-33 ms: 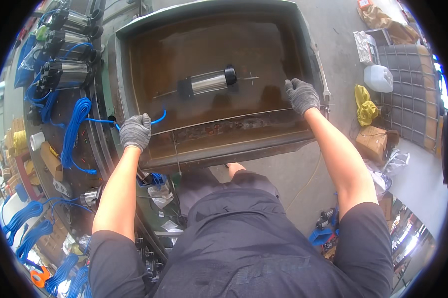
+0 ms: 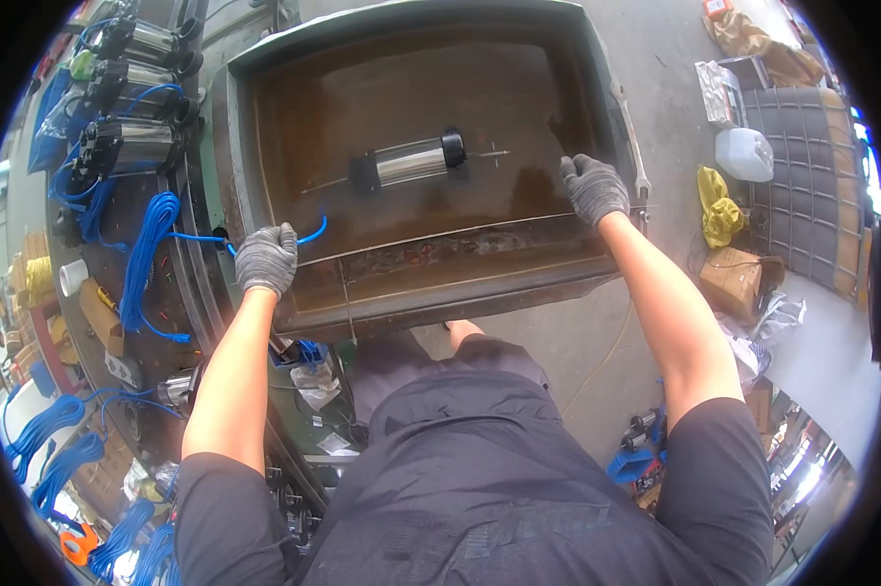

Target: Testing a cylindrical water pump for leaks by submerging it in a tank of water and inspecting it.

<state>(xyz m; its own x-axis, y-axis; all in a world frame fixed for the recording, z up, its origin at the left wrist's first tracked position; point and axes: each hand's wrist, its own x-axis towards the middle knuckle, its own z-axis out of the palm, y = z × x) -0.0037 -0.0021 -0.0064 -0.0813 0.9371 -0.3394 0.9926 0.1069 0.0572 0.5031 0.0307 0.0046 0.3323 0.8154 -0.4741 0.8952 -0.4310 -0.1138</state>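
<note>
My left hand (image 2: 267, 259), in a grey glove, is closed round a blue cable (image 2: 312, 230) at the tank's left side. A short curved end of the cable sticks out past my fingers; the other side runs left toward a bundled blue coil (image 2: 150, 256). In the brownish liquid of the metal tank (image 2: 416, 314) lies a pump-like steel cylinder (image 2: 411, 162) with black ends and a thin rod showing at either side. My gloved right hand (image 2: 596, 189) is over the tank's right side, fingers curled, with nothing seen in them. The cylinder lies apart from both hands.
A wrench (image 2: 637, 146) lies along the tank's right rim. Several similar steel cylinders (image 2: 136, 145) stand at the left among blue cables. On the right are a white jug (image 2: 744, 154), a yellow bag (image 2: 717, 208), a cardboard box (image 2: 731, 281) and a wire-caged container (image 2: 801, 176).
</note>
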